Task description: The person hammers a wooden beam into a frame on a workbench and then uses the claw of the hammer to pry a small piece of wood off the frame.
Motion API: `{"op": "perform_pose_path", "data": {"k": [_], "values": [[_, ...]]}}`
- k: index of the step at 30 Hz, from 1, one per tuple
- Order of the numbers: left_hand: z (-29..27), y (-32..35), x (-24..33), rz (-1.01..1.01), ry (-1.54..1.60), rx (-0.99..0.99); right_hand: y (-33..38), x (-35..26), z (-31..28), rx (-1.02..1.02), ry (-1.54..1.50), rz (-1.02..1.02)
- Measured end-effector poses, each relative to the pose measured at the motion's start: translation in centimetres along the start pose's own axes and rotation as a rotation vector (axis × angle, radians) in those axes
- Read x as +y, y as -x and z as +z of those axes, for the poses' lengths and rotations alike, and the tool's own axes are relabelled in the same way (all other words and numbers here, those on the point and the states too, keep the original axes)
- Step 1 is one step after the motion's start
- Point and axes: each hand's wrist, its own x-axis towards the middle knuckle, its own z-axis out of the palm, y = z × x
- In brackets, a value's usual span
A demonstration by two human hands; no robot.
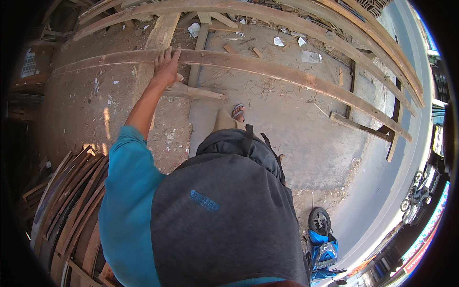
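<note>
1. Outdoors, reaching forward over a long beam (267, 68) with left hand (167, 67), palm down.
2. Draped across top of beam with fingers (168, 53) spread and nearly straight, pointing away from body; held apart toward the right with thumb, at near edge of beam. Cannot tell how firmly pressed.
3. Extended well clear of body with bare forearm (146, 106), slanting up and rightward from bunched teal sleeve (129, 182).
4. Out of frame with right hand; cannot tell how placed in fingers.
5. Stretched from left to right in front of body, in case of beam; touched left of middle, flanked on far side by second beam (287, 23), crossed beneath, just beside hand, by wide board (162, 33).
6. Standing with sandaled foot (239, 113) on gray slab (267, 138), near short timber (203, 93).
7. Dressed in dark-fronted shirt (224, 229) above khaki trousers (224, 120).
8. Surrounded by stacked wood (71, 215) at lower left, paper scraps (193, 30) beyond beam and blue motorbike (324, 248) at lower right, beside road (368, 217).
</note>
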Motion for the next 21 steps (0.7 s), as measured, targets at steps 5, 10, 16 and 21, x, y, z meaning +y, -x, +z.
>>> {"op": "perform_pose_path", "data": {"k": [5, 10, 16, 21], "values": [[3.4, 11.5, -2.9, -0.233, 0.394, 0.287, 0.1, 1.9, 1.4, -0.002, -0.02, -0.011], [6.8, 22.4, -3.6, -0.335, 0.387, 0.23, 1.2, 3.9, 4.7, -0.005, -0.074, 0.005], [4.6, 18.6, -4.6, -0.11, 0.381, 0.231, 3.9, 7.5, 11.1, -0.006, -0.119, 0.023], [5.3, 11.2, -7.5, -0.054, 0.285, 0.21, 3.5, 10.6, 19.6, 0.06, 0.039, -0.086]]}}
